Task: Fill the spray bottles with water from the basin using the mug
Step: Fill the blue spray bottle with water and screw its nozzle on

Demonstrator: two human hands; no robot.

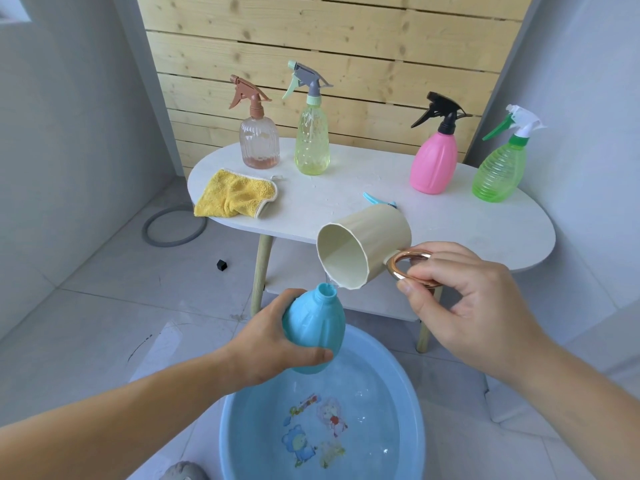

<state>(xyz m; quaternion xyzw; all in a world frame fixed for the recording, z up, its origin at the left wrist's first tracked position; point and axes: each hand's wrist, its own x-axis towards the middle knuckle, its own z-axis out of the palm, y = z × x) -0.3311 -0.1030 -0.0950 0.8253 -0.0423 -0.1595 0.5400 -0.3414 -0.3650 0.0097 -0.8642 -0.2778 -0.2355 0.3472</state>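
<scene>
Nearest us, at six o'clock, the blue basin [242, 427] holds water. Just above it, the fingers of our left hand [273, 344] wrap the uncapped blue bottle [315, 327]. At three o'clock, the fingers of our right hand [464, 303] pinch the ring handle of the cream mug [363, 247], tipped with its lip at the bottle's mouth. Farther off on the bench [346, 188] lies a yellow cloth [235, 195] at ten o'clock. Behind it stand the peach bottle [259, 140] and yellow-green bottle [311, 140] near twelve, and the pink bottle [433, 161] and green bottle [498, 168] toward two.

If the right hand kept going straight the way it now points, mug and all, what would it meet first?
Probably the open neck of the turquoise plastic bottle gripped by the left hand: the tilted cream mug in the right hand has its lower rim right beside it. Depth is uncertain.
</scene>
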